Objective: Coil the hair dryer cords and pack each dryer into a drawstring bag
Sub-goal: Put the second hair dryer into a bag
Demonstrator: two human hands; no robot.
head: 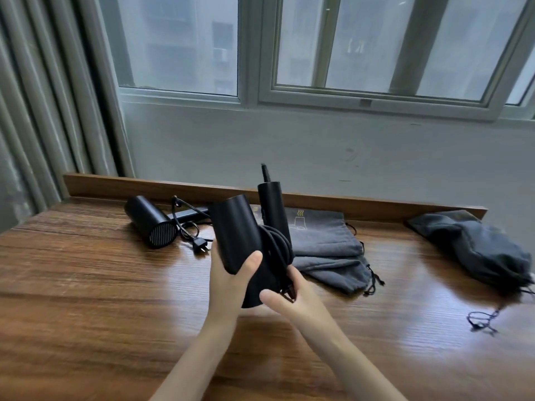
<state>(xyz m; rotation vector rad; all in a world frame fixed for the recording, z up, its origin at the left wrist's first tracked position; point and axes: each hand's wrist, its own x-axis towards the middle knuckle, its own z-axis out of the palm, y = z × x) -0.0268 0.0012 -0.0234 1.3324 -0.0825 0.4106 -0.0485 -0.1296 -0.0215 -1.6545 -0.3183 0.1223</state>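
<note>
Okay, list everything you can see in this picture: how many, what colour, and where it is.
held hair dryer: one, black, raised over the table's middle
coiled cord: one, black, looped at that dryer's handle
second hair dryer: one, black, lying back left
loose cord: one, black, with plug, beside the second dryer
flat drawstring bags: apparently two, grey, overlapping, right of the hands
filled drawstring bag: one, dark grey, far right
table: one, brown wood
window: one, pale frame, behind the table
curtain: one, grey, far left
left hand: grips the held dryer's barrel
right hand: holds the coiled cord's end
</note>
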